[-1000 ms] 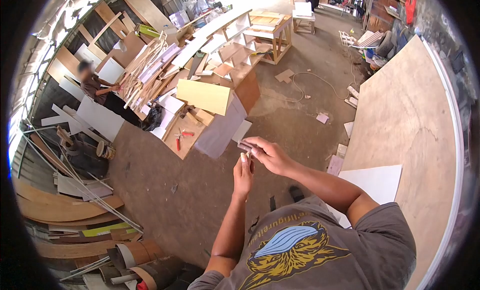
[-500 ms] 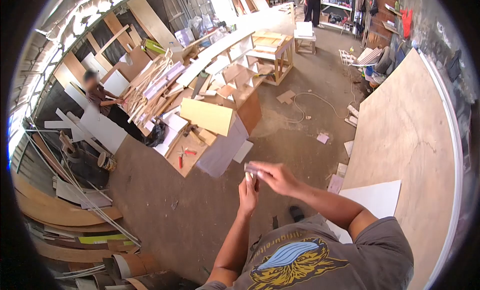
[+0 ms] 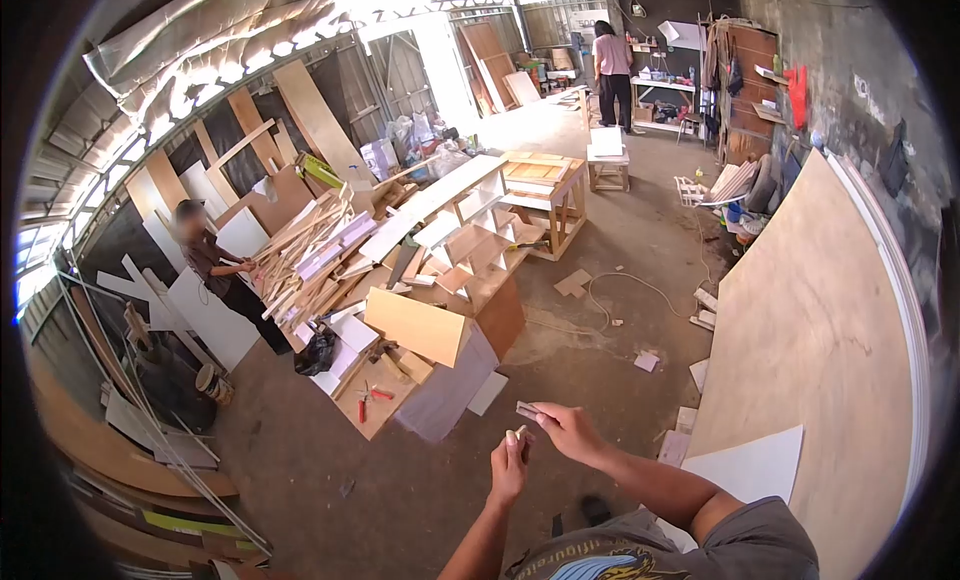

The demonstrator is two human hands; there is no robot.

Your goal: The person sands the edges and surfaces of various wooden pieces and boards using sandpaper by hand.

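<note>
My right hand (image 3: 572, 436) is closed around a small flat greyish-brown piece (image 3: 526, 410) whose end juts out to the left past the fingers. Just below it, my left hand (image 3: 508, 468) is pinched, thumb uppermost, near a small pale tip (image 3: 521, 432). That tip is too small to name. Both hands are raised in front of my body, close together, above the brown floor. Whether the two small pieces touch is unclear.
A workbench (image 3: 378, 417) ahead carries a heap of wood strips, a yellow board (image 3: 415, 325) and red-handled pliers (image 3: 376, 392). A large plywood sheet (image 3: 790, 330) leans at right. One person (image 3: 215, 265) stands left of the bench, another (image 3: 612, 65) at the back.
My view has tilted up, so the bench and room sit lower in the frame. My hands appear lower too, and the grey piece has come slightly away from my left fingers.
</note>
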